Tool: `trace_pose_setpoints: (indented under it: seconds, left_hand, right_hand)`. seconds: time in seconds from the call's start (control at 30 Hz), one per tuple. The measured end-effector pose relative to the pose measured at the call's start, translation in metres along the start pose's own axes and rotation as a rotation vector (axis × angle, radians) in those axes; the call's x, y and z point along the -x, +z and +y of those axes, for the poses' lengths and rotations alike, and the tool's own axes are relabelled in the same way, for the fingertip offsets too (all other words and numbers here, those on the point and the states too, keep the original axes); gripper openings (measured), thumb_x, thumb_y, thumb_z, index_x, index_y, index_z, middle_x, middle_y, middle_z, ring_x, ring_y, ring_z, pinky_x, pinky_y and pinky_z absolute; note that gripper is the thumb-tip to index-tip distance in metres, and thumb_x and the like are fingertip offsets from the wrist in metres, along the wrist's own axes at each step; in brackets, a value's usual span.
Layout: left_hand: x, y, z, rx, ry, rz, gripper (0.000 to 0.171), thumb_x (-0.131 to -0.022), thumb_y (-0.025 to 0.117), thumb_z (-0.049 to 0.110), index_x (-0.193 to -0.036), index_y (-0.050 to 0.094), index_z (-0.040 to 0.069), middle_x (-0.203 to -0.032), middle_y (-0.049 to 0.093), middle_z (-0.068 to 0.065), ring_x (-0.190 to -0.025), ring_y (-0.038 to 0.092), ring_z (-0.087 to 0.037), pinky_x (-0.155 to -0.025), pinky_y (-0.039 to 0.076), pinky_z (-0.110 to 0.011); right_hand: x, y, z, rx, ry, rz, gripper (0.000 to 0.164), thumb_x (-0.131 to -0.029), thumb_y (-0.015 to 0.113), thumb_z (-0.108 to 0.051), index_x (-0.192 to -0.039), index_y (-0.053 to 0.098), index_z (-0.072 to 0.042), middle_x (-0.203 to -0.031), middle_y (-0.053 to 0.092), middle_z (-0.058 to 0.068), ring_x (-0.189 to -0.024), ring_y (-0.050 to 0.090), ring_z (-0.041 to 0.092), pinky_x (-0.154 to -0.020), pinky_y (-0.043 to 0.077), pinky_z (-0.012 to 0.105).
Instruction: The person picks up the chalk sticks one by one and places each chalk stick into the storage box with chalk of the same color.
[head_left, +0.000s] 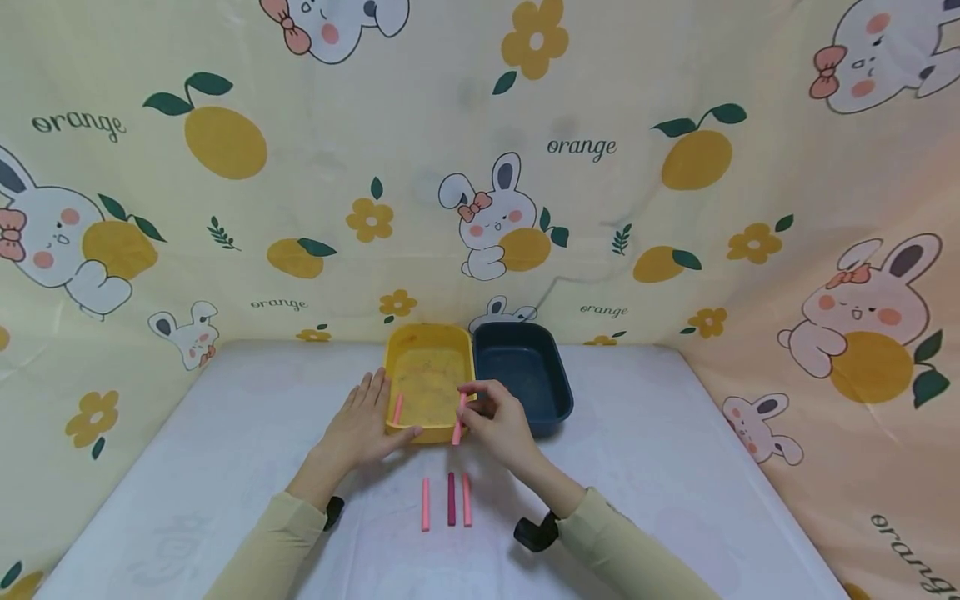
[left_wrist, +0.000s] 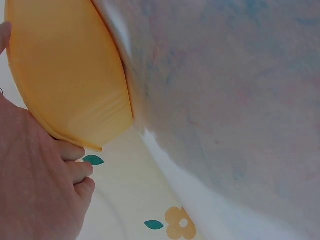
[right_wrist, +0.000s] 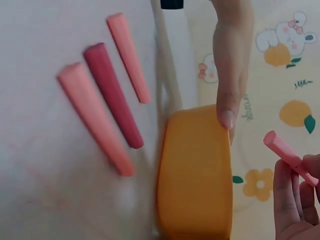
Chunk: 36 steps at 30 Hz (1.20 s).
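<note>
A plain, slightly tapered pink stick (head_left: 458, 420), like chalk or a crayon, is pinched between the thumb and fingers of my right hand (head_left: 498, 419). It hangs over the front right corner of the yellow bin (head_left: 429, 434). My left hand (head_left: 358, 423) rests against that bin, fingers stretched along its left side and thumb at the front rim. Another pink stick (head_left: 398, 409) stands inside the bin, leaning at the left. In the right wrist view, the held stick appears clear of the yellow wall.
Before the bin lie a pink stick (head_left: 426, 504), a dark red stick (head_left: 452, 499) and another pink stick (head_left: 467, 500), roughly parallel. A dark blue bin (head_left: 555, 421) stands against the yellow bin's right side. Behind both hangs a printed cloth (head_left: 420, 108).
</note>
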<state>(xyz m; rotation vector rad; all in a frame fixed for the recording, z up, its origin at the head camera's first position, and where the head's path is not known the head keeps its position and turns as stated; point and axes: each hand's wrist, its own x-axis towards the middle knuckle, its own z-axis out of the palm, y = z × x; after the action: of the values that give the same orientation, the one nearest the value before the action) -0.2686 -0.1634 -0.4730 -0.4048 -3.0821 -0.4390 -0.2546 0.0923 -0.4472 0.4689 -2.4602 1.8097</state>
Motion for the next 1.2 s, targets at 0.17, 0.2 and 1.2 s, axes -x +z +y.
trace_pose_setpoints:
  seconds: [0.17,0.2,1.2]
  left_hand:
    - [0.0,-0.001,-0.001,0.009,0.014,0.017,0.115,-0.093,0.055,0.073,-0.16,0.016,-0.012,-0.17,0.01,-0.029,-0.157,0.011,-0.046,-0.127,0.017,-0.058]
    - [-0.001,-0.001,-0.001,0.007,0.013,0.014,0.115,-0.094,0.054,0.073,-0.161,0.016,-0.011,-0.171,0.009,-0.028,-0.158,0.011,-0.046,-0.127,0.017,-0.057]
    - [-0.002,-0.001,-0.003,-0.008,0.015,0.001,0.116,-0.092,0.048,0.08,-0.161,0.019,-0.009,-0.172,0.008,-0.026,-0.158,0.009,-0.045,-0.127,0.017,-0.056]
  right_hand:
    - [-0.015,0.01,-0.003,-0.051,-0.032,-0.005,0.03,-0.096,0.073,-0.004,-0.125,0.068,-0.004,-0.123,0.066,0.012,-0.098,0.073,0.022,-0.079,0.062,0.025]
    - [-0.018,0.012,-0.003,-0.064,-0.036,-0.007,0.03,-0.096,0.073,-0.003,-0.126,0.067,-0.003,-0.124,0.066,0.014,-0.098,0.073,0.023,-0.079,0.062,0.025]
    - [-0.096,0.053,0.018,-0.157,0.151,-0.174,0.032,-0.098,0.07,-0.002,-0.13,0.066,0.003,-0.117,0.067,0.014,-0.094,0.072,0.021,-0.087,0.063,0.035]
